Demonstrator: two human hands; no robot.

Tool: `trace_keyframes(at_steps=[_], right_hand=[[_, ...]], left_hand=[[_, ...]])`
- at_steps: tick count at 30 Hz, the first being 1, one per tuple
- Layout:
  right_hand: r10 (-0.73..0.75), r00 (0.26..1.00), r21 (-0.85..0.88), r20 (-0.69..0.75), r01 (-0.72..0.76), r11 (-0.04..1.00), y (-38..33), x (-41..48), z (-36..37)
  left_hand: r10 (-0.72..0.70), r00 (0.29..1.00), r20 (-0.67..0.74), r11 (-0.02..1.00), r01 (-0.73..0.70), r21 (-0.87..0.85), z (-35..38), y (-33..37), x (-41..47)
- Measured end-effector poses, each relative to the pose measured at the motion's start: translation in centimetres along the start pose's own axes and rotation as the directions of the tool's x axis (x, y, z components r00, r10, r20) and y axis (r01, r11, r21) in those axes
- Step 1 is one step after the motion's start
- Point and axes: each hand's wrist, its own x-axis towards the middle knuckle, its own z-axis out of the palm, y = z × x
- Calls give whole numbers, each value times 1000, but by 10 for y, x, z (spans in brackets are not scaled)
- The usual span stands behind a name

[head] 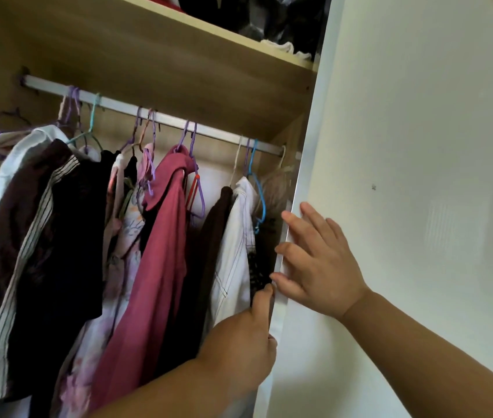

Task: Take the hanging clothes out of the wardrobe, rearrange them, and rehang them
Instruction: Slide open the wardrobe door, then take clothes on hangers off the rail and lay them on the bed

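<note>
inside, clothes crowd wardrobe rail; left hand grips door

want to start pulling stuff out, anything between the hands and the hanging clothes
Only the white door, which stands at the right end of the rail; the left hand grips its edge, the right hand lies flat on it. Left of that edge nothing visible blocks the hanging clothes.

Clothes on hangers along rail
</note>
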Motion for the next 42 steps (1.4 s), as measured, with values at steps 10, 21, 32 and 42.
trace_keyframes(at_steps=[10,21,32,42], right_hand=[[303,949,52,-89,-299,953,-59,26,1],[322,942,506,91,-322,800,-170,143,17],[220,971,640,95,-229,733,-218,197,28],[217,959,627,182,-284,725,-232,243,38]], left_hand=[[126,991,36,982,-129,136,-60,-23,2],[-23,998,-60,878,49,476,-225,-132,-42],[-165,974,-155,687,226,691,-295,-163,-64],[-60,953,-296,491,286,823,-375,-176,-59]])
